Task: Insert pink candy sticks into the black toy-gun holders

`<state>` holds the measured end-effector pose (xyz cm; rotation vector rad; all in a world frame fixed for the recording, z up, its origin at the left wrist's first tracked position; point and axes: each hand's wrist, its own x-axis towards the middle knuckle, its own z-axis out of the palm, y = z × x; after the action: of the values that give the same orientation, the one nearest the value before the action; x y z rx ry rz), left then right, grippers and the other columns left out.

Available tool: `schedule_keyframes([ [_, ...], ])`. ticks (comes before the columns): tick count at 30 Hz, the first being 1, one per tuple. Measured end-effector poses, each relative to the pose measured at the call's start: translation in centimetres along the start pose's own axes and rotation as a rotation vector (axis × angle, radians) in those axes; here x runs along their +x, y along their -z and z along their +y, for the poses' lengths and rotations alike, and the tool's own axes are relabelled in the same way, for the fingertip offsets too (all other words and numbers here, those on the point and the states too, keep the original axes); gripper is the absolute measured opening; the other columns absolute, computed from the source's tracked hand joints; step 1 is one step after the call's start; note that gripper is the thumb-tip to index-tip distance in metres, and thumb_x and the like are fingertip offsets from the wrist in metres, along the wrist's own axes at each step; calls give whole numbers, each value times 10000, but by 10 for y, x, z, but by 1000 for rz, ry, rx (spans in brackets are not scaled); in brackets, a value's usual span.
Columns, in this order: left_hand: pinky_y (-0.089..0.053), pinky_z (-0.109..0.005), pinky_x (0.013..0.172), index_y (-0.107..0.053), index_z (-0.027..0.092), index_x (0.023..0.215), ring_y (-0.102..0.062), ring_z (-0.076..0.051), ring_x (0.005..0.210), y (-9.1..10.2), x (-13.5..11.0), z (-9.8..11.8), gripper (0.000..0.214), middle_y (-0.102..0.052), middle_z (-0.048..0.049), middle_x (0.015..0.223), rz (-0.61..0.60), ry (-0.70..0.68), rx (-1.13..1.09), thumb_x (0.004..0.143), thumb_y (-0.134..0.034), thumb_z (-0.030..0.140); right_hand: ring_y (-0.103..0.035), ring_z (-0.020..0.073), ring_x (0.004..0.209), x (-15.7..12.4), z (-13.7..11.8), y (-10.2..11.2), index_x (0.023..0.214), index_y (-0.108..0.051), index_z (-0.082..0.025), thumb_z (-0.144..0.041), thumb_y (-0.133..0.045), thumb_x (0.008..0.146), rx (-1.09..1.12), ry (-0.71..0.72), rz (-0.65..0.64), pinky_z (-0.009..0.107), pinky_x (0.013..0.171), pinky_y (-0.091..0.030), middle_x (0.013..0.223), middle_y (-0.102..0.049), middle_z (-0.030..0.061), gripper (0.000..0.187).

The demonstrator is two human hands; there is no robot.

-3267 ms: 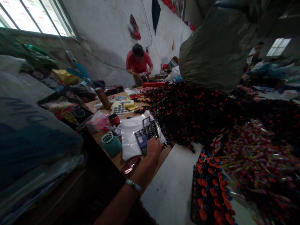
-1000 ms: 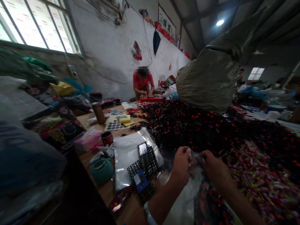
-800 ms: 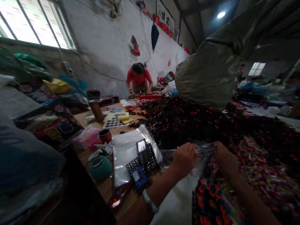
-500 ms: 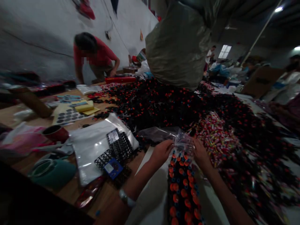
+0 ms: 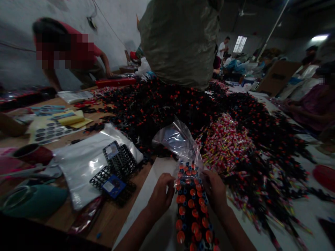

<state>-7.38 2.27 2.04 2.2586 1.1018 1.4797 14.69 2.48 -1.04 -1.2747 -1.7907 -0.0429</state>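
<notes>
A clear plastic bag (image 5: 178,143) stands open over the far end of a black rack of orange-and-blue capped pieces (image 5: 192,212). My left hand (image 5: 161,193) is closed on the bag's left edge beside the rack. My right hand (image 5: 215,190) grips the bag's right edge on the other side. The bag's upper part sticks up loose and empty beyond the rack.
A huge heap of black and orange parts (image 5: 167,104) and a pile of colourful small pieces (image 5: 227,146) cover the table. A big grey sack (image 5: 180,38) stands behind. Black grid trays (image 5: 117,164) lie on flat plastic bags (image 5: 78,164). A person in red (image 5: 68,52) works far left; others sit at right.
My hands have drawn nearer along the rack, pulling the bag over its far end. The view has swung down and to the right.
</notes>
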Motion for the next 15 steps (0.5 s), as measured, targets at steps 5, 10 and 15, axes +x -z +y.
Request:
schedule_keyframes([
  [5, -445, -243, 585, -488, 202, 956, -504, -129, 593, -27, 13, -13, 111, -482, 38, 690, 150, 627, 138, 857, -456, 242, -609, 191, 687, 11, -1, -26, 1050, -620, -155, -363, -370, 921, -79, -308, -106, 290, 637, -454, 804, -663, 79, 350],
  [10, -440, -283, 765, -532, 184, 990, -574, -192, 940, -44, 20, -25, 181, -570, -70, 1044, -131, 888, 193, 832, -444, 188, -600, 227, 732, 12, 7, -35, 1125, -599, -165, -317, -516, 795, 139, -662, -281, 308, 684, -417, 764, -652, 63, 373],
  [15, -429, -268, 787, -591, 205, 895, -600, -193, 919, -43, 14, -17, 122, -612, -43, 983, -279, 945, 87, 788, -537, 223, -590, 206, 760, 21, -1, -44, 811, -659, -197, -306, -621, 700, 353, -768, -309, 272, 706, -425, 730, -644, 31, 161],
])
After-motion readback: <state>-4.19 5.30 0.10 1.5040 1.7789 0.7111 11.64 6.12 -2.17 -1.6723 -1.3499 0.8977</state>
